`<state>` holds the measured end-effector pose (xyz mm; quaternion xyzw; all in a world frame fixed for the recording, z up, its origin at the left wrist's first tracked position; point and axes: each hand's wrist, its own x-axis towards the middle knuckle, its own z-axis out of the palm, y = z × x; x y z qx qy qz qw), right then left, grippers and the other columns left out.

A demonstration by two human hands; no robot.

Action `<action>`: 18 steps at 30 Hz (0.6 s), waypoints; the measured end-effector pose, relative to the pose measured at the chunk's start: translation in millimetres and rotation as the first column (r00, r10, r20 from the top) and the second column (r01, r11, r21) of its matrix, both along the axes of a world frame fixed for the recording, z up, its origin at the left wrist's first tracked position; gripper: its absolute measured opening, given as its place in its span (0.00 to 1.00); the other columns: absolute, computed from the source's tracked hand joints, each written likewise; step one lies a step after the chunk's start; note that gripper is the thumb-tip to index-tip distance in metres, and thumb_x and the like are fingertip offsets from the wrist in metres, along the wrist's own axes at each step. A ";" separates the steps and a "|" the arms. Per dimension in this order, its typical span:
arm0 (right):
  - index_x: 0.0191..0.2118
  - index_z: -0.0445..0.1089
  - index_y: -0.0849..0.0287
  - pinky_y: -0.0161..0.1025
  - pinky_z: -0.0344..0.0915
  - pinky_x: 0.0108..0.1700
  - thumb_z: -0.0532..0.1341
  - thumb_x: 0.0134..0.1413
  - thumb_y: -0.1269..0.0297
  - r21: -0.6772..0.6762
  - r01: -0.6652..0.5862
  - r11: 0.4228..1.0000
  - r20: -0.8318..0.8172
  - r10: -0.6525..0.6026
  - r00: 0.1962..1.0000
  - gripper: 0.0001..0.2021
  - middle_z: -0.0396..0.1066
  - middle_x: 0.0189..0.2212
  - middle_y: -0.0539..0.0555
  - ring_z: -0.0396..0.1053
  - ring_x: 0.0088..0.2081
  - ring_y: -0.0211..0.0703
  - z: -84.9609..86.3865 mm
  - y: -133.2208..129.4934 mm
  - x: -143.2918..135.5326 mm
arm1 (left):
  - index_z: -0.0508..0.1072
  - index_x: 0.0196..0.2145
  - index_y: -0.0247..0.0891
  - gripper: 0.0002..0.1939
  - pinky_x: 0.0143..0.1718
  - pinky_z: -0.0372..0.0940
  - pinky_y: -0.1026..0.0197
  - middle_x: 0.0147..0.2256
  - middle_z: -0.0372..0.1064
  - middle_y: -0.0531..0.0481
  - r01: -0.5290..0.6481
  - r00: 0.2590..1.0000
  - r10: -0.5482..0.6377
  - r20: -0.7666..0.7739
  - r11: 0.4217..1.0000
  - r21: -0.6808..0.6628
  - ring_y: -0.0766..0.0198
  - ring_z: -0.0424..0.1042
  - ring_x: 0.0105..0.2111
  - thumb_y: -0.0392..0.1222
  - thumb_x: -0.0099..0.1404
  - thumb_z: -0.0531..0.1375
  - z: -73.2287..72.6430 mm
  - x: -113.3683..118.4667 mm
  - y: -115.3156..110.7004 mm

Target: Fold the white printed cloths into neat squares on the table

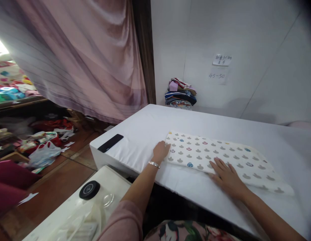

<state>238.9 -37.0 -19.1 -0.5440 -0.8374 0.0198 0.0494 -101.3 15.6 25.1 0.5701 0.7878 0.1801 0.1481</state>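
Observation:
A folded white cloth (192, 147) printed with grey, blue, red and yellow mushroom-like shapes lies flat and lengthwise on the white-covered table (150, 127). At its left end is my left hand (161, 151), with a bracelet at the wrist; its fingers are curled closed on the cloth's edge. My right hand (225, 175) rests palm down over the near edge of the cloth, fingers spread out. The cloth's right end widens and reaches past my right forearm.
A black phone (110, 143) lies at the table's left corner. Below left, a white surface (105, 174) holds a round black lid (89, 190) and clear plastic. Folded clothes (180, 93) are stacked by the wall. A pink curtain (95, 50) hangs left; bags (45, 154) clutter the floor.

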 end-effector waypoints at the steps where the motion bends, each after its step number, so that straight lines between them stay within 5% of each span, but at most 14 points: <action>1: 0.64 0.53 0.52 0.62 0.44 0.63 0.42 0.60 0.42 -0.022 -0.005 1.000 -0.011 0.005 1.000 0.32 0.44 0.66 0.55 0.42 0.66 0.55 5.9 1.7 -4.9 | 0.69 0.45 0.37 0.21 0.44 0.63 0.57 0.48 0.70 0.41 0.003 1.000 -0.003 0.013 1.000 -0.006 0.55 0.69 0.48 0.55 0.66 0.49 2.0 -0.4 7.8; 9: 0.66 0.48 0.53 0.59 0.37 0.64 0.40 0.60 0.40 -0.073 -0.198 0.977 -0.118 0.189 0.975 0.34 0.37 0.67 0.54 0.34 0.67 0.53 54.8 32.6 -101.3 | 0.72 0.41 0.34 0.22 0.42 0.63 0.58 0.45 0.72 0.38 -0.023 0.997 0.025 0.069 0.999 -0.036 0.55 0.71 0.46 0.50 0.69 0.44 8.2 5.9 73.6; 13: 0.65 0.51 0.56 0.60 0.37 0.64 0.40 0.61 0.41 -0.116 -0.291 0.950 -0.114 0.278 0.954 0.34 0.39 0.67 0.58 0.36 0.67 0.55 38.4 40.1 -135.2 | 0.72 0.42 0.35 0.21 0.43 0.62 0.59 0.45 0.71 0.39 -0.029 0.997 0.029 0.066 1.000 -0.001 0.56 0.70 0.46 0.49 0.69 0.45 7.7 10.3 93.3; 18: 0.65 0.52 0.53 0.59 0.38 0.64 0.39 0.61 0.41 -0.031 -0.317 0.948 -0.119 0.312 0.943 0.33 0.39 0.67 0.57 0.38 0.67 0.55 14.1 37.5 -138.9 | 0.72 0.40 0.37 0.17 0.42 0.63 0.60 0.44 0.72 0.42 -0.027 0.998 0.025 0.061 0.999 0.019 0.57 0.71 0.44 0.49 0.67 0.48 3.3 10.0 110.2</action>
